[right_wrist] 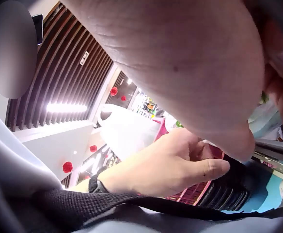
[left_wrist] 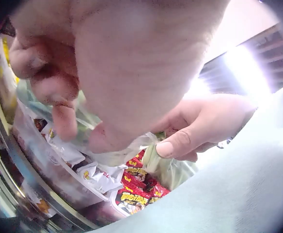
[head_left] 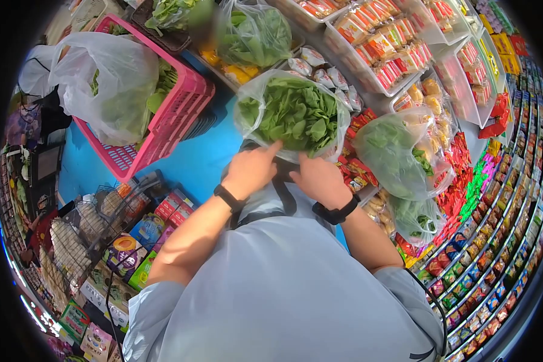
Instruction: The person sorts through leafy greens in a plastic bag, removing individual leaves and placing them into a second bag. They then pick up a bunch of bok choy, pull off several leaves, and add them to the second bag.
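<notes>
In the head view a clear plastic bag [head_left: 247, 123] full of leafy greens [head_left: 292, 114] stands with its mouth toward me. My left hand [head_left: 250, 172] is at the bag's near left rim, its index finger reaching over the edge. The right hand [head_left: 323, 181] pinches the near right rim. From the left wrist, the left hand [left_wrist: 136, 63] looms large with curled fingers on the thin plastic, while the right hand [left_wrist: 204, 126] holds a fold under its thumb. In the right wrist view the right hand [right_wrist: 180, 63] hides most of the bag; the left hand [right_wrist: 165, 167] shows beyond it.
At left stands a pink basket [head_left: 181, 120] bearing a white plastic bag [head_left: 102, 84] of greens. Another bag of greens [head_left: 253, 36] lies beyond, and one more [head_left: 392, 151] at right. Bins of packaged snacks [head_left: 380, 48] and snack shelves [head_left: 489, 253] line the right. Boxes [head_left: 127, 253] sit lower left.
</notes>
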The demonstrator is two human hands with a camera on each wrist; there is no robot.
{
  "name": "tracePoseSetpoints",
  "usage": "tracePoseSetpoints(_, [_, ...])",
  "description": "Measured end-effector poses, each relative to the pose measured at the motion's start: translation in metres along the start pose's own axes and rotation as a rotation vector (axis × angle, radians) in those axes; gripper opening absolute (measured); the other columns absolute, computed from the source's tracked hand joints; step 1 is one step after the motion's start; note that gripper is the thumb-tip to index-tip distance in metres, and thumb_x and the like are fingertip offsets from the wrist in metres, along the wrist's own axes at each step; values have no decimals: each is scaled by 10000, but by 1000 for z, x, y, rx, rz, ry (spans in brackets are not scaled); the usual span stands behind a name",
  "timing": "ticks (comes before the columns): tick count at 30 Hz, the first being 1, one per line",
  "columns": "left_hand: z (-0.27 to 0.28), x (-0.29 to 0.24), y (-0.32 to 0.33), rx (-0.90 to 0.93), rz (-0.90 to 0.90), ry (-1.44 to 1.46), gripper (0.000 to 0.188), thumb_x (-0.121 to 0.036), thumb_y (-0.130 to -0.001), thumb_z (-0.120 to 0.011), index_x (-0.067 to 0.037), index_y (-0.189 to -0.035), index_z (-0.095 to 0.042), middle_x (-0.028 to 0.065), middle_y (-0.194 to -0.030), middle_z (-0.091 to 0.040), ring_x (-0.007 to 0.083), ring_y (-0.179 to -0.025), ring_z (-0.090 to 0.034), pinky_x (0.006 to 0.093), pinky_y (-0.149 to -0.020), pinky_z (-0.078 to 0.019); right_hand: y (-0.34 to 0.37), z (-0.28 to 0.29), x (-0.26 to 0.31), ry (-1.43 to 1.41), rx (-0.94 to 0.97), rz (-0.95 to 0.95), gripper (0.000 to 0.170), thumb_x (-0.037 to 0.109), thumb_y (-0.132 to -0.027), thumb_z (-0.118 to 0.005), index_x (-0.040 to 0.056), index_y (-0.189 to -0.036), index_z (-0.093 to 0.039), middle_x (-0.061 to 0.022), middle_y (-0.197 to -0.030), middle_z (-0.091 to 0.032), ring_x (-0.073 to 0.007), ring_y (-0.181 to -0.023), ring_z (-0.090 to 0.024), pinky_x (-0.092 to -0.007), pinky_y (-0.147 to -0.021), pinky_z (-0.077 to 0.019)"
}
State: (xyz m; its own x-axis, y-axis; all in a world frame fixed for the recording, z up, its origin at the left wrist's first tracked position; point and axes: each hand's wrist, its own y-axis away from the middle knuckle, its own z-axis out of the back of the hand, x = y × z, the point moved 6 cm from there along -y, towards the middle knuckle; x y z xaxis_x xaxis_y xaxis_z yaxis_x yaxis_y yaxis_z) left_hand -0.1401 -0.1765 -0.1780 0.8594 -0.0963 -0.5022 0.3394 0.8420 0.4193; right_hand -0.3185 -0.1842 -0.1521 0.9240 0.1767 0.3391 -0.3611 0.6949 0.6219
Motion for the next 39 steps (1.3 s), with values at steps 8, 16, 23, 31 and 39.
tracePoseSetpoints(8, [-39, 6, 5, 285, -70, -28, 441, -245, -961, -738, -126, -1381, -674, 214, -1036, -798, 441, -1013, -774, 567, -880, -618, -38, -11, 32, -19, -237, 315, 324, 209, -988, -674, 55, -1274, -673, -220, -868, -787, -426, -779, -792, -539, -672, -629])
tracePoseSetpoints(16, [1, -4, 9, 16, -52, 94, 569, -243, -960, -756, -126, -1504, -635, 200, -1119, -789, 443, -978, -764, 566, -872, -617, -44, -5, 4, -67, -151, 33, 311, 196, -983, -626, -5, -1221, -621, -300, -877, -778, -526, -823, -775, -624, -758, -632])
tracePoseSetpoints(23, [2, 14, -3, 52, 109, -34, 757, -240, -954, -732, -129, -1661, -486, 224, -1104, -794, 448, -955, -778, 571, -832, -634, -39, 2, 9, -74, -112, 15, 301, 192, -993, -609, -10, -1215, -617, -307, -889, -778, -529, -840, -774, -629, -775, -630])
tracePoseSetpoints(31, [17, 26, -13, -32, 167, -65, 691, -214, -944, -699, -74, -1602, -541, 251, -1009, -809, 473, -900, -787, 578, -831, -637, -40, -1, 12, -25, -150, 55, 266, 195, -1005, -646, 0, -1186, -657, -267, -858, -793, -477, -793, -800, -571, -718, -654])
tracePoseSetpoints(39, [11, 18, -9, -65, 29, -22, 647, -179, -926, -693, -112, -1563, -599, 217, -1038, -802, 443, -928, -779, 575, -833, -624, -53, -14, 16, -37, -116, 95, 383, 167, -992, -652, 5, -1338, -617, -270, -920, -800, -478, -863, -801, -586, -755, -649])
